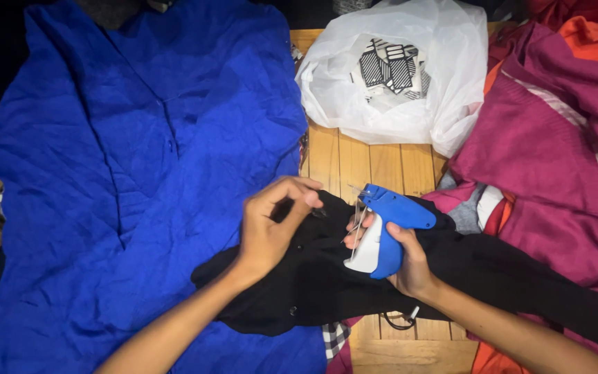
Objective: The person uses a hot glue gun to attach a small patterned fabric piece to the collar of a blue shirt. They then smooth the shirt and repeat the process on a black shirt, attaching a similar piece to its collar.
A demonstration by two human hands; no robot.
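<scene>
Head view: tagging gun [385,228] needle points upper-left.

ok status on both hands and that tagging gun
Left hand pinching black garment. Right hand holding blue tagging gun, needle at the fabric. Nothing in the way.

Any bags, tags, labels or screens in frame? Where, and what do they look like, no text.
White plastic bag: top centre-right on the wooden table, crumpled, translucent.
Tags inside the bag: seen through the plastic, white with black stripe and block patterns, bunched together.
No screens or signs visible; any label on the black garment held between both hands cannot be made out.
</scene>
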